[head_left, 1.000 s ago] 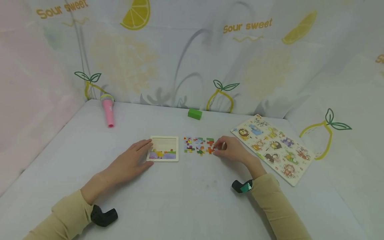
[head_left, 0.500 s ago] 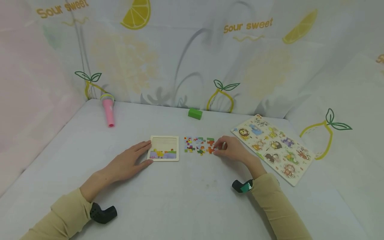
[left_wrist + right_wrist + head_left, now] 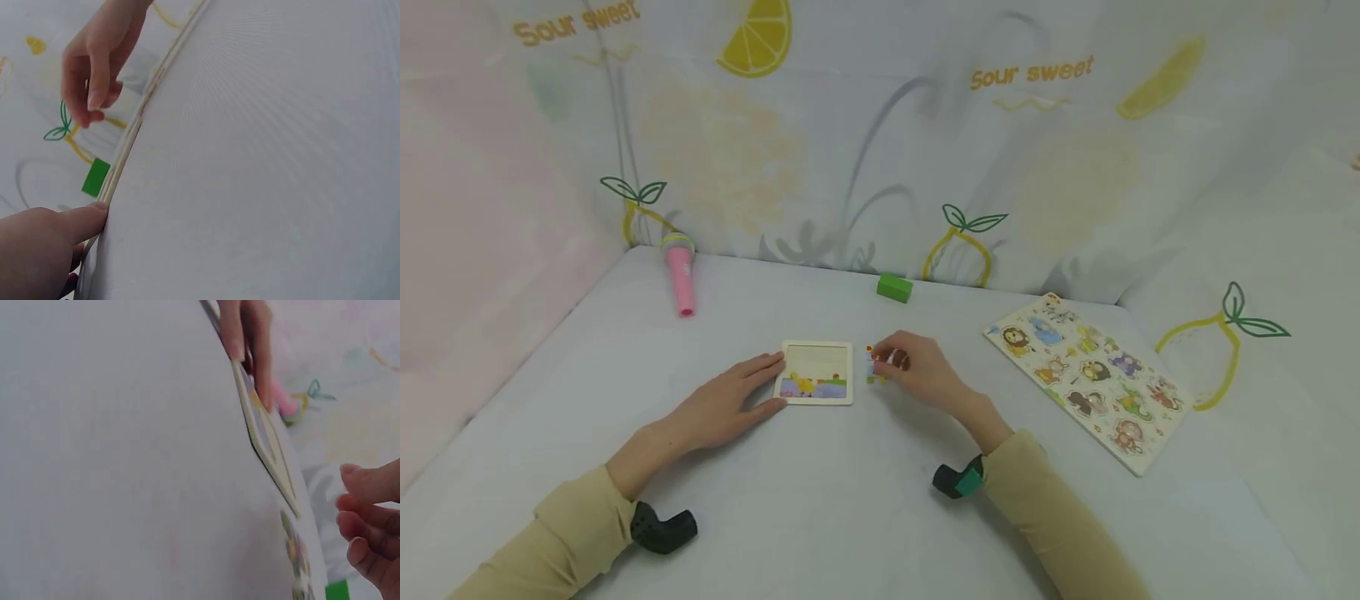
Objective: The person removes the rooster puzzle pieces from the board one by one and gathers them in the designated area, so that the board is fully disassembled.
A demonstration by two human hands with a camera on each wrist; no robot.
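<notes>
My left hand [image 3: 715, 410] lies at the left side of a small wooden puzzle tray [image 3: 849, 375], its fingers fairly straight and touching the rim. Inside the tray, a row of coloured puzzle pieces [image 3: 823, 388] fills the lower part, with bare wood above. My right hand [image 3: 925, 371] hovers over the loose jigsaw pieces [image 3: 870, 368] just right of the tray and covers most of them. In the right wrist view, its thumb and bent fingers [image 3: 369, 484] stand apart, with nothing visible between them.
A wooden animal puzzle board [image 3: 1090, 383] lies slanted at the right. Near the back edge sits a green block [image 3: 895, 288]. At the back left lies a pink toy microphone [image 3: 681, 275]. A printed cloth backdrop [image 3: 820, 158] rises behind the white table.
My right hand has moved left, from the right end of the loose pieces to over them. My left hand stays at the tray. The head view has shifted slightly.
</notes>
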